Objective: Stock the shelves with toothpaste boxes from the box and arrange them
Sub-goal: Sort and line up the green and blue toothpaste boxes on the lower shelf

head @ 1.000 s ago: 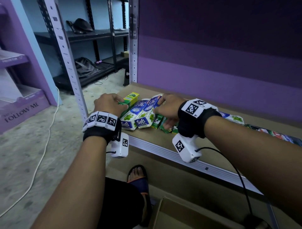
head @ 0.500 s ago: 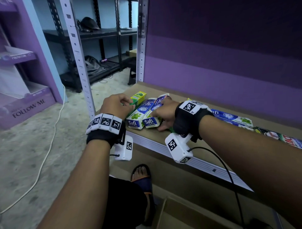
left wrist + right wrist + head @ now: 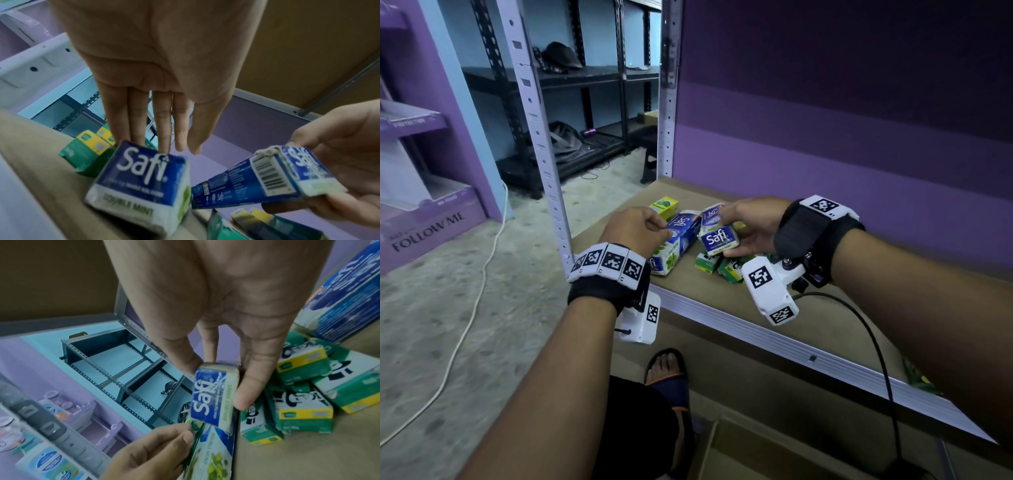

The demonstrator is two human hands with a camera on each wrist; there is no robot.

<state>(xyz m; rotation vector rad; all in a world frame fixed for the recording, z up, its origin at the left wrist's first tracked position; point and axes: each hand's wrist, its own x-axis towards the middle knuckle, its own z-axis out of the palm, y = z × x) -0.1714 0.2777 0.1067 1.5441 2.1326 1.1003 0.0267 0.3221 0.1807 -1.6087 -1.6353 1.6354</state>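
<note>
On the brown shelf board [image 3: 726, 303] lies a loose pile of toothpaste boxes. My right hand [image 3: 748, 228] pinches one blue Safi box [image 3: 719, 238] by its end between thumb and fingers [image 3: 252, 386] and holds it tilted above the pile. A second blue Safi box [image 3: 674, 246] lies to its left; my left hand [image 3: 638, 233] rests straight fingertips [image 3: 141, 129] on its top, thumb free. Green and yellow boxes [image 3: 707, 263] lie under the lifted box, and another [image 3: 663, 205] sits behind the left hand.
A white perforated upright [image 3: 541, 154] stands at the shelf's left front corner, with a purple back panel [image 3: 842, 154] behind. An open cardboard box [image 3: 756, 452] sits on the floor below, beside my sandalled foot [image 3: 666, 368]. A larger blue box [image 3: 347, 293] lies to the right.
My right hand has gripped one Safi box and raised its end off the pile. The left hand stays on the other Safi box.
</note>
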